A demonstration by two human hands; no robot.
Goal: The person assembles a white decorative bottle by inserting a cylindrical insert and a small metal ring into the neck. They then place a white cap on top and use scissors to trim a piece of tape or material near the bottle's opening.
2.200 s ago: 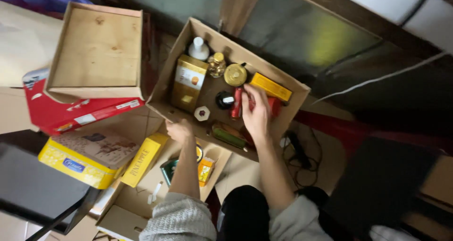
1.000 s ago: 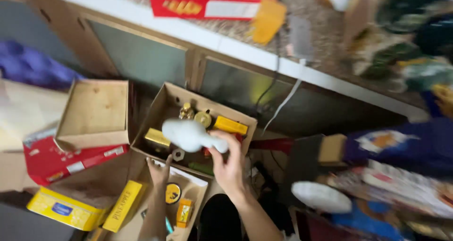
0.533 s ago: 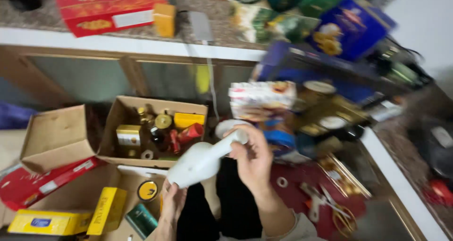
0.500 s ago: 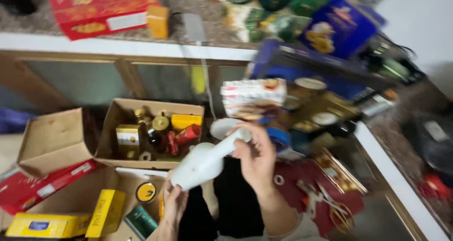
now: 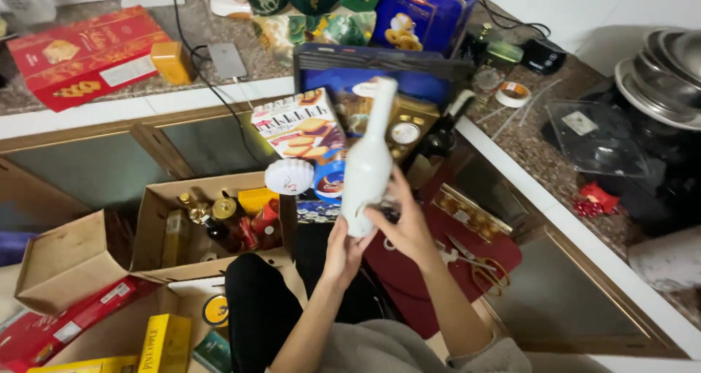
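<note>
A tall white bottle [image 5: 369, 161] stands upright in front of me, held by both hands at its base. My left hand [image 5: 339, 252] supports it from below and the left. My right hand [image 5: 405, 223] wraps its lower right side. Behind the bottle stands an open blue box [image 5: 380, 88] with small items inside. To the left on the floor sits an open cardboard box [image 5: 212, 223] with several small bottles, jars and packets.
A granite counter [image 5: 533, 143] runs along the right and back, carrying a red box [image 5: 87, 52], a blue tin [image 5: 427, 12], a clear tray [image 5: 595, 136] and metal pots [image 5: 668, 66]. A biscuit packet [image 5: 296, 125], an empty cardboard box [image 5: 69, 260] and yellow boxes [image 5: 164, 340] lie around.
The white bottle came out of the floor box, was lifted and turned from lying sideways to upright. My view swung from the floor up to the counter.
</note>
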